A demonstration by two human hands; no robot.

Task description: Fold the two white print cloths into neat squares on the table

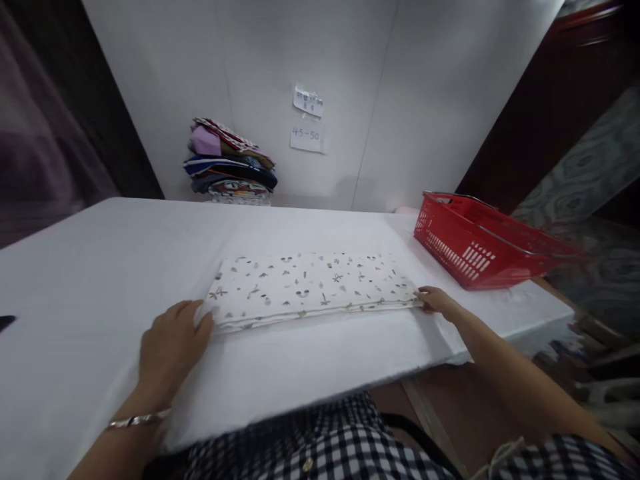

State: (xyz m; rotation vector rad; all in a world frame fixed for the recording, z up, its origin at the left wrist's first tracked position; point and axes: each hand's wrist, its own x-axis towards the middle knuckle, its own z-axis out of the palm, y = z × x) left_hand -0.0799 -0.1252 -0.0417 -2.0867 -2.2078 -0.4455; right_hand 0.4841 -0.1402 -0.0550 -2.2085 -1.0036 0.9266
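A white cloth (310, 283) with a small scattered print lies folded into a long flat strip on the table, its layered edge toward me. At its near left corner is my left hand (173, 340), thumb and fingers closed on the cloth's end. My right hand (434, 300) pinches the near right corner, the fingertips partly hidden by the fabric. Between the two hands the cloth lies flat.
The table has a white cover (310, 373). A red plastic basket (450, 233) stands at the right edge. Against the back wall is a stack of folded fabrics (230, 163). Paper signs (307, 137) hang on the wall. A dark object (6, 322) shows at far left.
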